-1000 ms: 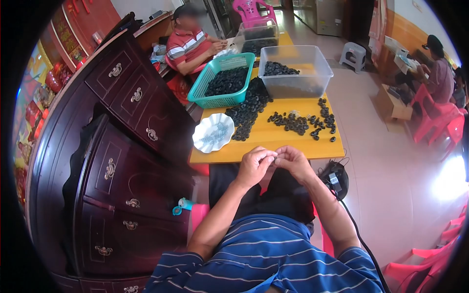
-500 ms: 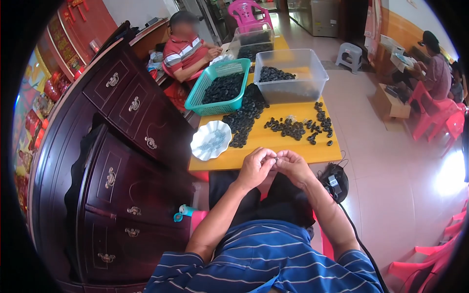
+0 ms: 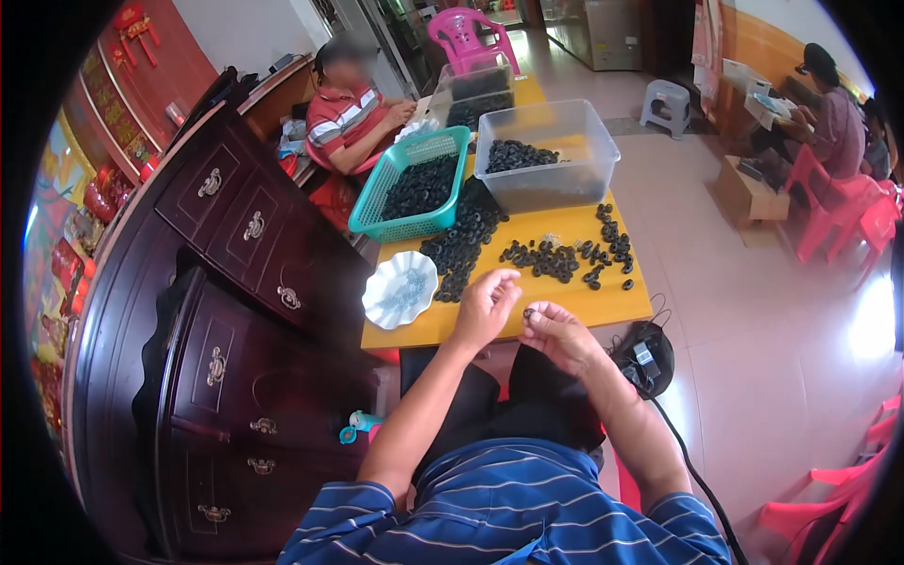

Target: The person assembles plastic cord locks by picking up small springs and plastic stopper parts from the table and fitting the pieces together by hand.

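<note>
Between the thumb and fingers of my right hand (image 3: pixel 563 339) is a small black ring (image 3: pixel 529 314), held just above the table's near edge. My left hand (image 3: pixel 484 306) is a little apart from it, over the edge of the yellow table (image 3: pixel 414 323), fingers loosely bent with a gap at the thumb and nothing visible in them. A white scalloped dish (image 3: pixel 384 299) with small pale pieces sits left of my left hand. Beyond it spreads a pile of black rings (image 3: pixel 461 247). A looser group of rings (image 3: pixel 551 261) lies ahead of my right hand.
A green basket (image 3: pixel 363 212) and a clear plastic bin (image 3: pixel 574 188), both with black rings, stand further back. Another person (image 3: pixel 348 118) sits at the table's left side. A dark drawer cabinet (image 3: pixel 235 301) flanks my left; a black bag (image 3: pixel 648 363) hangs near the right corner.
My hands, which were together at the fingertips, have separated. The left moved slightly left and up; the right is lower, with the black ring now plainly showing. The view has shifted slightly.
</note>
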Demonstrator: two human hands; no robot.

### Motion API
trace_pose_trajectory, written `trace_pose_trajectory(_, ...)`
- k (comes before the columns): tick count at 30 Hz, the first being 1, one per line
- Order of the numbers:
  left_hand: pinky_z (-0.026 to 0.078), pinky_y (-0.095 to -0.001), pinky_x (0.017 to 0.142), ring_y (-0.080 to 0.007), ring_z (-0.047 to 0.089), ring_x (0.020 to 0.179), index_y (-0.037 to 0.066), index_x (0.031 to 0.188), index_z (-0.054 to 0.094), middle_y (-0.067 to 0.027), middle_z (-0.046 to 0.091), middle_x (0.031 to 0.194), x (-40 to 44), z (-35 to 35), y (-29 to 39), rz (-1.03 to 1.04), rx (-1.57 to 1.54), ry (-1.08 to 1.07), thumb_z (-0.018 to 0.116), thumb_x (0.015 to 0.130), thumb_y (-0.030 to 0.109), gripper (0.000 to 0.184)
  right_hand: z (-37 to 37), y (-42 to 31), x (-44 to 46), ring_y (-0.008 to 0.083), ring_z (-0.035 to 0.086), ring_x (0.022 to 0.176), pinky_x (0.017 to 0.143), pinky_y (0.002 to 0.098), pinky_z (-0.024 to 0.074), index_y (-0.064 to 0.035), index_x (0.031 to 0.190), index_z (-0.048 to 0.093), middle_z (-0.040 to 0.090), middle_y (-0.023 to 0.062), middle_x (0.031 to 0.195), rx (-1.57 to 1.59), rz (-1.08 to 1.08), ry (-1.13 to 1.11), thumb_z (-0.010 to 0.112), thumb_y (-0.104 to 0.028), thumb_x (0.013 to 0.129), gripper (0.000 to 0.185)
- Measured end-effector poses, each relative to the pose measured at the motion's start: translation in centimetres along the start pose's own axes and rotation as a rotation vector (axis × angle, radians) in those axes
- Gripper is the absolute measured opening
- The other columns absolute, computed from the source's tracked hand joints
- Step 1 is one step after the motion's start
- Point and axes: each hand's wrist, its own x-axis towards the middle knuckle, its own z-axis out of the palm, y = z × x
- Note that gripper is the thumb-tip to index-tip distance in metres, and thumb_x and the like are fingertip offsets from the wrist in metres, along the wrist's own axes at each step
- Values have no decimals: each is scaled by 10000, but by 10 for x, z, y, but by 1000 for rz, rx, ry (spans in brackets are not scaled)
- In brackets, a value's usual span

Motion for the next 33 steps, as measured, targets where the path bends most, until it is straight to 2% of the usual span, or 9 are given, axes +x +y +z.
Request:
trace_pose_trajectory(5, 524, -429, 727, -346, 659, 822, 52, 1083, 647, -138, 669, 922, 28, 5, -57, -11, 375, 38, 725, 817, 140, 290, 2, -3, -1, 113, 648, 828, 810, 278, 552, -82, 1039, 605, 644, 7, 951, -27, -4, 56, 649, -93, 950, 101)
trace_pose_trajectory(11, 526, -451, 738, -344, 661, 855, 78, 1014, 683, -132, 675, 904, 51, 20, -78, -159, 547, 2, 726, 822, 167, 216, 3, -1, -1, 110, 647, 785, 787, 268, 546, -85, 1020, 612, 656, 6, 914, -87, 21, 104, 656, -98, 936, 96)
trace_pose_trajectory(13, 527, -453, 737, -348, 660, 857, 74, 968, 691, -132, 676, 905, 52, 24, -83, -147, 558, 27, 718, 828, 175, 175, 2, 1, 0, 162, 673, 800, 801, 304, 554, -90, 1018, 626, 679, 46, 905, -72, 27, 108, 636, -99, 949, 71)
trace_pose_trajectory(21, 537, -406, 676, -292, 689, 739, 41, 838, 724, -117, 702, 843, 43, 16, -100, -78, 631, 81, 692, 842, 164, 127, 4, -1, -1, 163, 674, 807, 811, 306, 552, -94, 1030, 624, 686, 56, 926, -79, 33, 116, 645, -108, 944, 89)
trace_pose_trajectory(23, 520, -327, 614, -174, 659, 653, 19, 899, 718, -73, 704, 821, 28, 11, -90, -200, 239, 46, 674, 888, 163, 152, 5, 0, -1, 162, 671, 808, 817, 304, 549, -93, 1036, 620, 685, 56, 930, -88, 40, 131, 649, -114, 943, 100)
trace_pose_trajectory(24, 520, -327, 614, -174, 659, 653, 19, 899, 718, -73, 704, 821, 20, 8, -84, -204, 244, 40, 674, 888, 163, 152, 5, 1, 0, 157, 665, 817, 824, 300, 544, -90, 1046, 616, 684, 56, 939, -130, 21, 136, 654, -122, 943, 115)
trace_pose_trajectory(26, 488, -261, 558, -108, 606, 596, 18, 970, 697, -67, 693, 826, 2, -1, -51, -468, -284, -1, 627, 936, 155, 158, 6, 3, -1, 152, 660, 826, 830, 296, 540, -87, 1057, 611, 684, 56, 949, -163, 9, 145, 658, -131, 943, 131)
trace_pose_trajectory(27, 467, -207, 549, -44, 558, 611, 1, 1015, 673, -32, 669, 823, -7, -5, -32, -469, -379, 16, 611, 967, 146, 165, 6, 4, -1, 147, 654, 833, 834, 291, 536, -83, 1063, 607, 683, 56, 957, -209, -18, 138, 660, -139, 944, 142)
trace_pose_trajectory(33, 467, -202, 549, -44, 548, 598, 23, 1017, 686, -20, 664, 812, -43, -22, 7, -493, -554, -20, 640, 965, 169, 162, 5, 11, 1, 123, 652, 887, 840, 268, 528, -89, 1087, 607, 693, 43, 1000, -344, -71, 86, 644, -160, 974, 138)
